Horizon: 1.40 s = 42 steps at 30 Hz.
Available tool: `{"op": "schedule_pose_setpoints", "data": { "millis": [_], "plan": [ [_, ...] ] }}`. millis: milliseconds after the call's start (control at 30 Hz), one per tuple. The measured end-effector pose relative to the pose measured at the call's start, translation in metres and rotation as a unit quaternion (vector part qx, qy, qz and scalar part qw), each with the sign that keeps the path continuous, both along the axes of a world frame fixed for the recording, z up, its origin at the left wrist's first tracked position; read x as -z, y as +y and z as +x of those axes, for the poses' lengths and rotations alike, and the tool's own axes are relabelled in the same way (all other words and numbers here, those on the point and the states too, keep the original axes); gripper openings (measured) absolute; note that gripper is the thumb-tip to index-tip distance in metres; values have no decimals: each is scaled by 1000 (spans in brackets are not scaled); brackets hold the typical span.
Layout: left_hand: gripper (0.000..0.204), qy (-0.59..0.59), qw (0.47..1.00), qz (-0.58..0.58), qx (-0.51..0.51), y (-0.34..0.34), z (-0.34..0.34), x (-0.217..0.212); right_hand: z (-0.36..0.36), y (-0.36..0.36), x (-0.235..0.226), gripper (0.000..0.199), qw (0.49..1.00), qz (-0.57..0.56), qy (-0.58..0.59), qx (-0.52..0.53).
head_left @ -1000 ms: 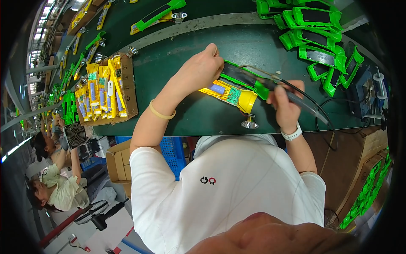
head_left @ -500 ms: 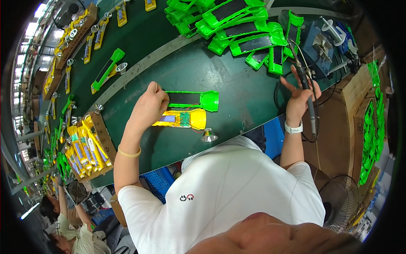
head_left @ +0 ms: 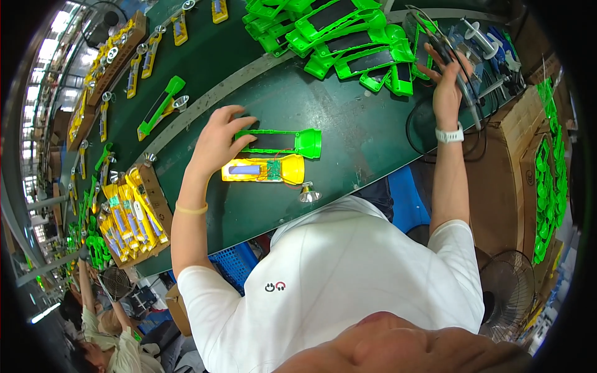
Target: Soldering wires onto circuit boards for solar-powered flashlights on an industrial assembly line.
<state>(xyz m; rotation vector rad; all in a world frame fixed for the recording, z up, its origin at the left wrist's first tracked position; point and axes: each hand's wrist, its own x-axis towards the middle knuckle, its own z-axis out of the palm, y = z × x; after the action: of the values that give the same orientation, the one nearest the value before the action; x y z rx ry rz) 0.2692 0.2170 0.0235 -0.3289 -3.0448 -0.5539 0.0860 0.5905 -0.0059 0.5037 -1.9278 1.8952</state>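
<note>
On the green table lie two halves of a flashlight, side by side. One is a green shell (head_left: 308,143) with a dark panel. Nearer to me is a yellow shell (head_left: 292,170) with a blue battery and a small green circuit board, and thin wires run between the halves. A shiny reflector (head_left: 309,194) sits beside the yellow one's wide end. My left hand (head_left: 217,140) is over the green shell's narrow end, fingers apart; fingertip contact is unclear. At the right, my right hand (head_left: 449,87) holds a soldering iron (head_left: 471,102), some fingers stretched out.
A heap of green shells (head_left: 348,43) lies at the far side. Solder wire on a spool (head_left: 480,32) stands far right. A cardboard box (head_left: 163,214) of yellow halves is at the left, near a belt (head_left: 205,46) carrying flashlight parts. A fan (head_left: 507,286) stands at lower right.
My right hand has moved farther off and slightly right with the soldering iron. The left hand's fingers have spread from a closed grip at the green shell's end.
</note>
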Motion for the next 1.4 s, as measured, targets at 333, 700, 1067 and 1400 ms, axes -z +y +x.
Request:
{"op": "schedule_pose_setpoints", "data": {
  "millis": [333,700,1067,1400],
  "plan": [
    [51,-47,985,133,98,10,58,-1,88,0,24,62,985,-114,-117,-49],
    [49,84,954,122,-262,-90,-46,27,152,-70,38,53,941,-124,-228,-216],
    [83,6,919,-41,-392,-244,-231,2,139,-92,46,57,940,-80,-260,-206],
    [58,84,872,118,-468,-246,-205,34,139,-92,41,55,925,-96,-265,-254]
  ]
}}
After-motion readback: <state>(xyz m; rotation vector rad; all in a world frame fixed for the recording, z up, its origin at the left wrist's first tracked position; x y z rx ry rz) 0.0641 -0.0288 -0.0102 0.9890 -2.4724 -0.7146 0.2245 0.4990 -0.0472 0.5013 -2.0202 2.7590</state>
